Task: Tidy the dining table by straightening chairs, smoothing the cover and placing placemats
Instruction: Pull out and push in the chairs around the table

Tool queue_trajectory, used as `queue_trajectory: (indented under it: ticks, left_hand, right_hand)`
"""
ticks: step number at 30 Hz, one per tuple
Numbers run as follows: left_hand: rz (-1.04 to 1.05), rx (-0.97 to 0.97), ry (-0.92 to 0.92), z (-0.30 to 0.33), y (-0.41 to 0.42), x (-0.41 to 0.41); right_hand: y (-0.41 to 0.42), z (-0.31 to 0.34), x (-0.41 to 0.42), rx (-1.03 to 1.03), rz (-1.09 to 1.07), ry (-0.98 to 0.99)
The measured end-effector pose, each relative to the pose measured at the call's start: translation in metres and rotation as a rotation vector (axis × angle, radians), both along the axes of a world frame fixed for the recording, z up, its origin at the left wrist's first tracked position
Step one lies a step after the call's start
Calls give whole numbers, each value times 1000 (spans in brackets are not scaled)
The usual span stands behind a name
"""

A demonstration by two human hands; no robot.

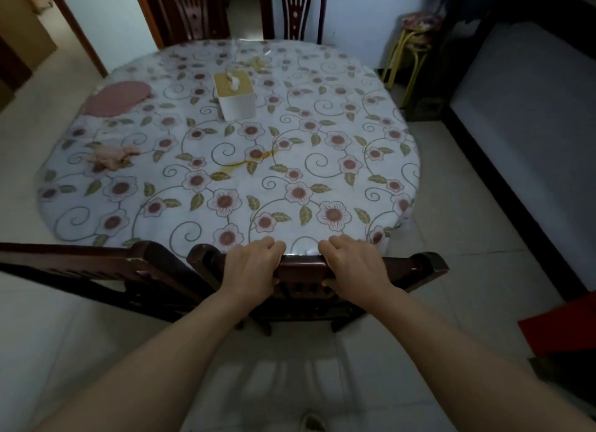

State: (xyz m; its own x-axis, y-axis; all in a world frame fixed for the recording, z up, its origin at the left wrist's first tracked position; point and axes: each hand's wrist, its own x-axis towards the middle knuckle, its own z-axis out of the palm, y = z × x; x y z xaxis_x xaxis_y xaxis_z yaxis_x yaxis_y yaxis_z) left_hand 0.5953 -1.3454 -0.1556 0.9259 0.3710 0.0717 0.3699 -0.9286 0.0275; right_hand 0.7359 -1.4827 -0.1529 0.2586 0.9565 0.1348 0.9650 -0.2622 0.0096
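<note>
A round dining table carries a floral cover under clear plastic. Against its near edge stands a dark wooden chair. My left hand and my right hand both grip this chair's top rail, fingers curled over it. A second dark chair stands close on the left, angled toward the first. Two more chairs, one and another, stand at the far side. A pink oval placemat lies at the table's far left. A crumpled pink cloth lies nearer on the left.
A white tissue box with a tan lid sits near the table's middle. A yellowish smear marks the cover. A yellow-legged stool stands at the back right, a dark bench runs along the right, and a red object lies on the floor.
</note>
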Motion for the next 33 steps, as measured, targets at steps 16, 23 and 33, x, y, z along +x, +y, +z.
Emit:
queue_trajectory:
  ticks: [16,23,33]
  left_hand:
    - [-59,-98,15,-24,1,-34]
    - [-61,-11,-45,-8,15,-13]
    - [-34,1,-70,-6,15,-7]
  right_hand:
    - [-42,-17,-24,-45,-273,81]
    - [-20,-10,-2,29,-242,24]
    - [-21,-10,9,-4,-187,-1]
